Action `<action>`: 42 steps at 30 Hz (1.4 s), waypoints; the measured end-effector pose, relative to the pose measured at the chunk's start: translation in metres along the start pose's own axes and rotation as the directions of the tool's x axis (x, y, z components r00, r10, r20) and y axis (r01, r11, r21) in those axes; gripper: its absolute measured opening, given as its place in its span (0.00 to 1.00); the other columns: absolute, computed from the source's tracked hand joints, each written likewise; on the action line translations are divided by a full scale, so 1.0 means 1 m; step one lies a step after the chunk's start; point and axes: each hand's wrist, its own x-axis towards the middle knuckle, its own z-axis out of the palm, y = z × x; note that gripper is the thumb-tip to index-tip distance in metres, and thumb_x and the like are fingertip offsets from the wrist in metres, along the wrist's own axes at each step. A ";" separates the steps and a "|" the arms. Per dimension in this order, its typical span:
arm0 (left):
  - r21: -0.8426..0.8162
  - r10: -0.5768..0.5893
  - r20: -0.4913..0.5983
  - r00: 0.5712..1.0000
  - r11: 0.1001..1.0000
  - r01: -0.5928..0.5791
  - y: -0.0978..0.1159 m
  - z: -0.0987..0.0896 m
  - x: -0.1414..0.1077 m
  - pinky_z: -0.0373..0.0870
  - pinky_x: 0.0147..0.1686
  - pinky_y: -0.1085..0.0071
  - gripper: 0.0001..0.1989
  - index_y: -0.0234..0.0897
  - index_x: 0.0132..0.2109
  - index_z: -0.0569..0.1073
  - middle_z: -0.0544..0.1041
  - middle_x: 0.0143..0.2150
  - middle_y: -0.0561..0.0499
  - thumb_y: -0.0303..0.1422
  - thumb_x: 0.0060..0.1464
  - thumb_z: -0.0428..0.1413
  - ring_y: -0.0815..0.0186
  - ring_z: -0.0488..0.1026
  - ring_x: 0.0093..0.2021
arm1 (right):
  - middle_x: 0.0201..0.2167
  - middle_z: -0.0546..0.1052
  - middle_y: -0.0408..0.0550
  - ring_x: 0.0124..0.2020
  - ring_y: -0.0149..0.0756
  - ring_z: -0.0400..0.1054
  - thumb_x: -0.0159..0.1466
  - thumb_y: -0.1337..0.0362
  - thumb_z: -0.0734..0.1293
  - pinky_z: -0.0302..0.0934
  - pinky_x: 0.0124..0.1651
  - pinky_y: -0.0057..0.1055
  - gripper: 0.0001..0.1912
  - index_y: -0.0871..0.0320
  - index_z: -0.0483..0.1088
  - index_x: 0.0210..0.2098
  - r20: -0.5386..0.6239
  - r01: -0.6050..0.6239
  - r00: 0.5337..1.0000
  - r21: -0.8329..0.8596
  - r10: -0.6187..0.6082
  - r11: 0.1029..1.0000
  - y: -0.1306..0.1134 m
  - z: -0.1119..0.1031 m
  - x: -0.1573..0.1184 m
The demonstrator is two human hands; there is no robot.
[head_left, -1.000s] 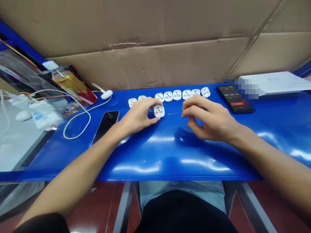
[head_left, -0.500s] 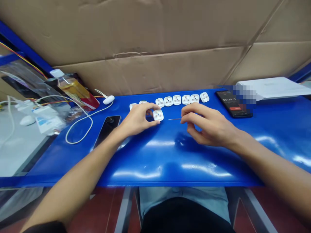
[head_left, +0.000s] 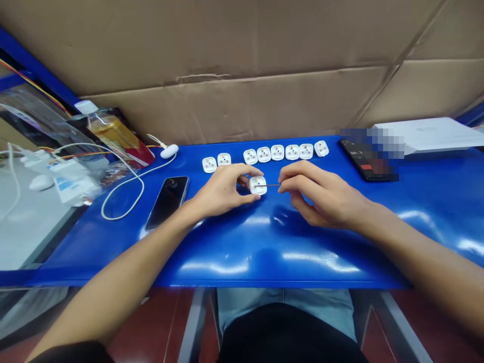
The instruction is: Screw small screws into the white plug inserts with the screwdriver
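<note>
Between the fingertips and thumb of my left hand [head_left: 227,189] is a small white square plastic housing [head_left: 260,190], its hollow side facing me. Small round details show inside it. My right hand [head_left: 321,194] pinches a thin metal rod [head_left: 271,185], whose tip lies over the inside of that housing; whether it touches is too small to tell. Beyond my hands stands a row of similar white housings [head_left: 277,153], with two more, one of them a white housing [head_left: 209,164], farther left.
A smartphone [head_left: 168,201] lies left of my left arm. Another phone [head_left: 365,164] with a timer lies at right beside a white box [head_left: 427,135]. A white cable [head_left: 141,184], a bottle [head_left: 109,133] and clutter stand at left. Cardboard [head_left: 242,45] walls the back of the blue table [head_left: 242,252].
My left hand has brought the white housing rightward and slightly nearer to me. The rod's tip, before apart from the housing, now overlaps its inside. My right hand has barely moved.
</note>
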 end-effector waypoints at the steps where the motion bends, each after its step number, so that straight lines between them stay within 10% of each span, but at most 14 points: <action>1: -0.030 -0.002 0.001 1.000 1.000 0.002 0.000 0.000 0.000 0.79 0.46 0.63 0.23 0.38 0.57 0.80 0.84 0.51 0.46 0.36 0.54 0.69 0.60 0.82 0.43 | 0.48 0.76 0.57 0.47 0.44 0.74 0.66 0.78 0.62 0.73 0.45 0.39 0.16 0.57 0.69 0.49 0.009 -0.002 1.000 0.002 0.002 1.000 0.000 0.000 0.000; 13: -0.412 -0.076 0.102 0.992 0.904 0.111 0.002 -0.005 0.004 0.80 0.55 0.55 0.22 0.37 0.56 0.81 0.83 0.57 0.42 0.41 0.58 0.68 0.54 0.83 0.50 | 0.45 0.75 0.56 0.44 0.43 0.73 0.66 0.78 0.62 0.72 0.43 0.39 0.14 0.57 0.69 0.47 -0.012 -0.006 1.000 -0.010 0.006 1.000 -0.001 -0.006 0.003; 20: -0.307 -0.075 0.014 0.997 0.949 0.076 -0.003 -0.015 0.007 0.81 0.50 0.61 0.20 0.35 0.54 0.83 0.84 0.55 0.42 0.38 0.57 0.68 0.56 0.83 0.47 | 0.45 0.76 0.53 0.45 0.44 0.75 0.67 0.78 0.63 0.74 0.46 0.44 0.16 0.54 0.68 0.50 -0.152 -0.006 0.988 -0.007 0.005 1.000 -0.004 -0.008 0.002; 27: 0.134 -0.004 -0.251 0.968 0.990 0.039 -0.027 -0.033 0.021 0.78 0.45 0.65 0.17 0.38 0.54 0.83 0.85 0.52 0.48 0.31 0.57 0.63 0.61 0.82 0.40 | 0.45 0.77 0.54 0.45 0.45 0.76 0.66 0.78 0.64 0.74 0.46 0.44 0.16 0.55 0.69 0.50 -0.154 0.004 0.988 -0.036 -0.010 0.999 0.000 -0.010 0.000; 42: 0.177 0.010 -0.239 0.971 0.984 0.033 -0.058 -0.035 0.049 0.74 0.54 0.61 0.14 0.37 0.48 0.84 0.86 0.47 0.46 0.36 0.56 0.63 0.56 0.81 0.49 | 0.46 0.78 0.56 0.45 0.46 0.76 0.65 0.77 0.65 0.73 0.46 0.44 0.17 0.56 0.70 0.51 -0.133 0.012 0.991 -0.031 -0.016 0.999 0.003 -0.009 0.000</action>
